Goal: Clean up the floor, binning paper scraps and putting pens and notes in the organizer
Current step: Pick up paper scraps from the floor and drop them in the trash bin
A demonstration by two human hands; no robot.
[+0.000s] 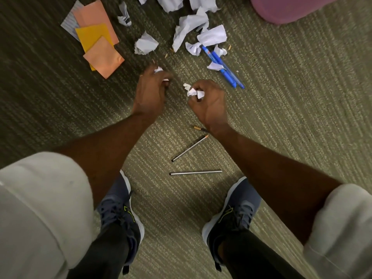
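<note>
Striped carpet floor, littered. Left grip and right grip, both just left of the blue pens, each clench white paper scraps, probably gathering handfuls for one bin trip. Sticky notes lie farther left of the pens.

Both hands, left and right, clutching crumpled paper scraps above carpet, blue pens nearby

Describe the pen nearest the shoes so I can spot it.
Start at the two grey shoes at the bottom. On the carpet just ahead of them lies a thin silver pen. Unlike the slanted pen beyond, it lies level across the view.
</note>
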